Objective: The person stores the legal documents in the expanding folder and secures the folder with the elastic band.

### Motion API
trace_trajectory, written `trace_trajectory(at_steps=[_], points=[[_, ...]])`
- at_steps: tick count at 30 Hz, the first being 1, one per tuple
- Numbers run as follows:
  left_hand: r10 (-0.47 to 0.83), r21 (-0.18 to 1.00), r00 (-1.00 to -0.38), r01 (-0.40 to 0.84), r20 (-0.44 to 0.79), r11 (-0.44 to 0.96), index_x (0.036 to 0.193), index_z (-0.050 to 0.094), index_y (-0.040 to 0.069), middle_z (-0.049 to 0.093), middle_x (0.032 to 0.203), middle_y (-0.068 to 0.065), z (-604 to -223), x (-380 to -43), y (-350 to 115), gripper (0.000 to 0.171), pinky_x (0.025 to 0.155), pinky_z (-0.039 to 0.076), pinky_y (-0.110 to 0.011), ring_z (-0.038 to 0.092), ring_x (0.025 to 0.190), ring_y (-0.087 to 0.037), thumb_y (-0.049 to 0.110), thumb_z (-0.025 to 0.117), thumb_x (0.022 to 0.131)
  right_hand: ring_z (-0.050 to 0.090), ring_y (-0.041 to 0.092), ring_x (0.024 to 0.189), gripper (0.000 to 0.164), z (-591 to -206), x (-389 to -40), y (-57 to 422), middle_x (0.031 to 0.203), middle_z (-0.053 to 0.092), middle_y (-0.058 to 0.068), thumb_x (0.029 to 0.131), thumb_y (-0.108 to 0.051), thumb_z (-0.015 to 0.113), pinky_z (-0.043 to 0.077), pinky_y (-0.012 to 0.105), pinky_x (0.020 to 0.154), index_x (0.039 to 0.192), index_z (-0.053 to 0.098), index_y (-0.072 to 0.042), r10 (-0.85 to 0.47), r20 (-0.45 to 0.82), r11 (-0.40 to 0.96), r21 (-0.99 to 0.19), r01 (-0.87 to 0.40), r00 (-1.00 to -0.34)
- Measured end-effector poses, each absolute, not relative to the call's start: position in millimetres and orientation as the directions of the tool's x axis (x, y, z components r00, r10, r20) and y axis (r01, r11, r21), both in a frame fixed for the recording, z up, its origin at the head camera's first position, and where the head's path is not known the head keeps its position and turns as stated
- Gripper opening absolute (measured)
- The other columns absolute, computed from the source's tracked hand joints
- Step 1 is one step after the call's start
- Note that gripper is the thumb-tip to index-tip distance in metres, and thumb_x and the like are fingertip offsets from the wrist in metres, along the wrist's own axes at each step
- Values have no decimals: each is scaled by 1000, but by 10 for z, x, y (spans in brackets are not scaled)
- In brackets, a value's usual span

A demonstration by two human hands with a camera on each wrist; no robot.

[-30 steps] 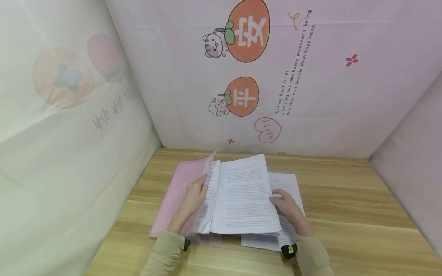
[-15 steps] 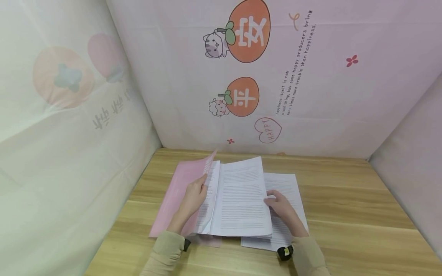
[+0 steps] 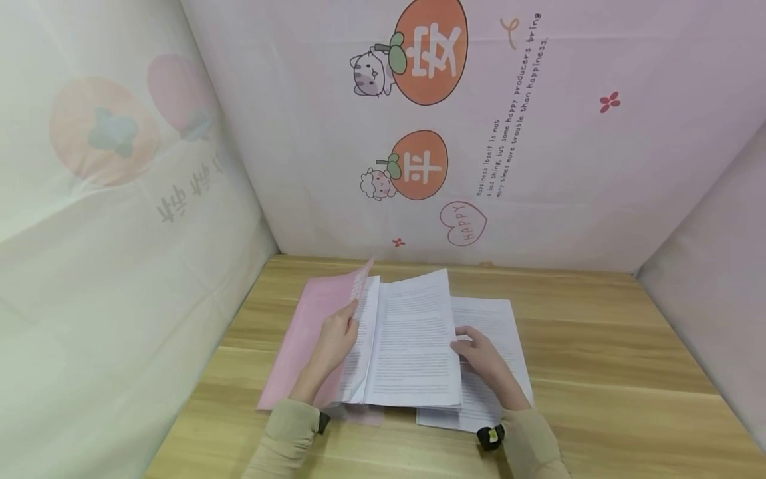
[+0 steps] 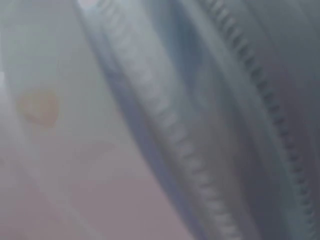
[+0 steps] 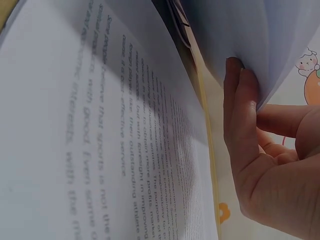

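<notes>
Head view: pink folder point(image 3: 305, 326), its lifted cover pinched by the left hand point(image 3: 336, 337); printed pages point(image 3: 413, 346), right of the folder's cover, free edge drawn nearer it within the last second by the right hand point(image 3: 486, 359), suggesting a page-turn under way. Left wrist: blurred ribbed strips point(image 4: 172, 131), fingers unseen. Right wrist: fingers point(image 5: 244, 107) narrowed, pinching the pages' edge.

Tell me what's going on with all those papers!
A person has a pink folder open on a wooden table. The left hand holds its cover, and the right hand pinches the right edge of some printed pages. More printed paper lies on the table, partly underneath those pages.
</notes>
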State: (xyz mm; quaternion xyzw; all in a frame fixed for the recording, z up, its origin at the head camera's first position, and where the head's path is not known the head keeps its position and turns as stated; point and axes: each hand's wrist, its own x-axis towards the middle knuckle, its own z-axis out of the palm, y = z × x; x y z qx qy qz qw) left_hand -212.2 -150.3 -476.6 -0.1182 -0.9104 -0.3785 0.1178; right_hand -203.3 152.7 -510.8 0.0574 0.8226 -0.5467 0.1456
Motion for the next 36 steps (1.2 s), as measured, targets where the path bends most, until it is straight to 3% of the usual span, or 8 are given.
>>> trace_trajectory(at_steps=[15,36], points=[[117,659,-944,301,308,689,139,51,-7,61,78,-13,-4772,-2126,-1506,48,57,41,-20,37,57,-9,4,45,93,70,20,97,39,-5108,-1982,1511,122,68,23,98,-18,53,56,30,78,134,49,-2,-78,-283,357,-903,238,-956],[125,662,-948,294,291,689,141,48,-7,47,69,-3,-4763,-2139,-1520,49,52,38,-19,35,55,-8,4,45,93,67,16,91,41,-5051,-1980,1428,111,71,20,99,-19,54,55,29,74,134,49,0,-108,-273,356,-909,219,-956]])
